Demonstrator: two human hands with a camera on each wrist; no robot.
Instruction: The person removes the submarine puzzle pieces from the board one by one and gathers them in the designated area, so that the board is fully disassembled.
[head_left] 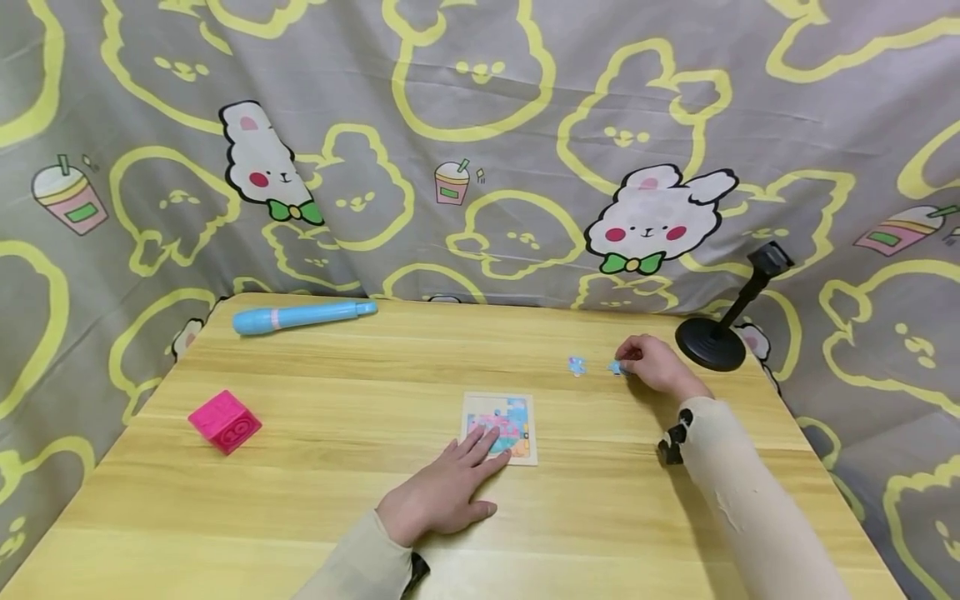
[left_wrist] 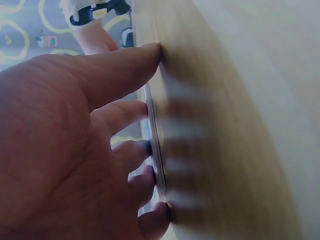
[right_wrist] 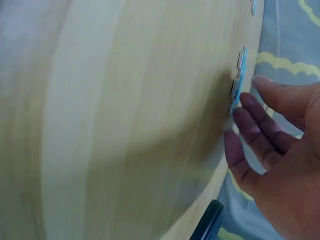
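Note:
My left hand [head_left: 442, 490] lies with fingers spread over the lower left of a small framed jigsaw puzzle [head_left: 531, 425]. Fingertips press on the puzzle's pink and blue picture and its pale frame, while the thumb touches the tabletop. In the left wrist view, the fingers [left_wrist: 131, 116] reach the thin edge of the puzzle board [left_wrist: 158, 160]. My right hand [head_left: 651, 365] is at the back right, fingertips at the edge of a blue puzzle piece [head_left: 616, 367]. The right wrist view shows its thumb apart from the fingers, just above that piece [right_wrist: 239, 80]. Another blue piece [head_left: 576, 366] lies to its left.
A black stand with a round base [head_left: 711, 343] is at the back right, just beyond my right hand. A pink cube [head_left: 225, 422] sits on the left of the wooden table [head_left: 337, 367]. At the back left lies a blue stick-shaped object [head_left: 303, 317]. A patterned curtain [head_left: 517, 100] hangs behind.

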